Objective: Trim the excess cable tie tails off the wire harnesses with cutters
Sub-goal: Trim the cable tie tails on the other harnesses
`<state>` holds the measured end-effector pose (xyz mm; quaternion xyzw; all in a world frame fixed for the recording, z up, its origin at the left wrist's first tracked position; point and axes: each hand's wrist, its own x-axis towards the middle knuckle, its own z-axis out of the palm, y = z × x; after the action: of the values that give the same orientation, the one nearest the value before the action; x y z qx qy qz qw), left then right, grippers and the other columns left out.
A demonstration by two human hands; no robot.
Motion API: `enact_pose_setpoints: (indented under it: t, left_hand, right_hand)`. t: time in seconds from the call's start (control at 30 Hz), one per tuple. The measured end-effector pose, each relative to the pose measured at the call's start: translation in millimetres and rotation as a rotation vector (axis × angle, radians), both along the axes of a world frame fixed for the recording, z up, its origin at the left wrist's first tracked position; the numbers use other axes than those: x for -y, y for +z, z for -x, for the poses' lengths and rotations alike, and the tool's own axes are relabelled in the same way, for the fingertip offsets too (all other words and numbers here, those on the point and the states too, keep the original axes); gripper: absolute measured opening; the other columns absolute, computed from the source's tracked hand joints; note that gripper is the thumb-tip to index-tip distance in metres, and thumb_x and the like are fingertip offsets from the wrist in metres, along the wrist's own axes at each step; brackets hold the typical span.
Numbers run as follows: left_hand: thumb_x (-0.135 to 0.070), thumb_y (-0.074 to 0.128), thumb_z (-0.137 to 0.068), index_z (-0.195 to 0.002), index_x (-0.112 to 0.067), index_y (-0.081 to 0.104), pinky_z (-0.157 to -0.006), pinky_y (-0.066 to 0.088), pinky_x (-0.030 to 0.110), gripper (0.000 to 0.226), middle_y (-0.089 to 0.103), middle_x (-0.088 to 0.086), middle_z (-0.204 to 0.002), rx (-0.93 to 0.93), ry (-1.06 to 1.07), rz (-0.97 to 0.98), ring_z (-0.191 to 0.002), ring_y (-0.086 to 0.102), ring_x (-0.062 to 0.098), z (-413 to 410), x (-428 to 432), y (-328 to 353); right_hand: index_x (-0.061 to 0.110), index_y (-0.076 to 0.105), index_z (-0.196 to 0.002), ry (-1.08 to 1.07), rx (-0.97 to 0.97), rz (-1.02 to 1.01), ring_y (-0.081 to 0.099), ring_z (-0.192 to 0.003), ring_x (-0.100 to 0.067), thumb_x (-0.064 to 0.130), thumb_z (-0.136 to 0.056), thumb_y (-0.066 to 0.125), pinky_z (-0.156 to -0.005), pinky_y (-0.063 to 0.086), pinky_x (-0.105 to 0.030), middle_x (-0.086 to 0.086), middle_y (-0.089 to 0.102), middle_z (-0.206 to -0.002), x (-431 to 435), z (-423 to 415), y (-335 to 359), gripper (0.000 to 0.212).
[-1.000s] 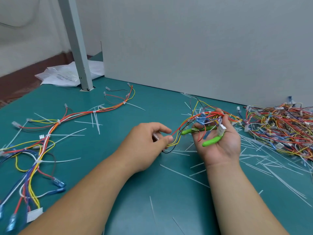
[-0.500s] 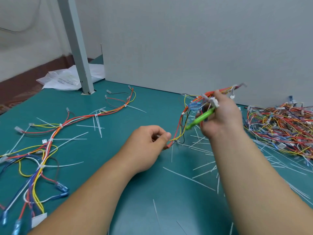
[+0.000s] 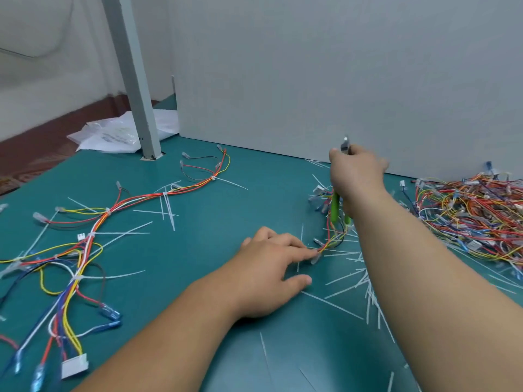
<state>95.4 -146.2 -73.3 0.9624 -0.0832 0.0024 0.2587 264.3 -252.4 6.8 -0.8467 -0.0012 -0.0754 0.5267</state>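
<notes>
Teal table (image 3: 198, 295): flat left hand (image 3: 271, 275) touches harness (image 3: 331, 241) end; raised right hand (image 3: 356, 176) grips cutters (image 3: 336, 206), and a tug could slip the harness free.

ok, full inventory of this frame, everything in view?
teal table mat: one, under everything.
long multicolour wire harness: at least one, white ties untrimmed, left.
short multicolour wire harness: one, between hands.
tangled harness pile: one, multicolour, right.
cut white tie tails: many, scattered centre-right.
green-handled cutters: one, right hand.
white plastic bag: one, rear left.
grey metal post: one, rear left.
grey wall panel: one, behind table.
left hand: fingertips on short harness end.
right hand: raised, grips cutters.
</notes>
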Motion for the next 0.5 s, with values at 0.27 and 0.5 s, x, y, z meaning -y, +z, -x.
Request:
enact_pose_setpoints:
  t: [0.27, 0.5]
  left_hand:
    - [-0.032, 0.055, -0.091, -0.112, -0.029, 0.067, -0.098, 0.043, 0.042, 0.024, 0.062, -0.013, -0.111, 0.076, -0.043, 0.158, -0.111, 0.047, 0.022, 4, 2, 6]
    - [-0.033, 0.047, -0.093, -0.113, -0.033, 0.068, -0.094, 0.051, 0.043, 0.029, 0.061, -0.010, -0.115, 0.021, 0.213, -0.263, -0.112, 0.049, 0.023, 20, -31, 36]
  right_hand:
    - [0.027, 0.062, -0.114, 0.276, -0.359, -1.015, 0.060, -0.061, -0.012, 0.045, -0.108, 0.050, -0.080, 0.060, -0.045, 0.007, 0.055, -0.065, -49, 79, 1, 0.022]
    - [0.023, 0.044, -0.082, 0.371, -0.387, -1.553, 0.038, -0.063, -0.018, 0.030, -0.077, 0.059, -0.068, 0.033, -0.036, 0.003, 0.038, -0.073, -21, 98, -38, 0.018]
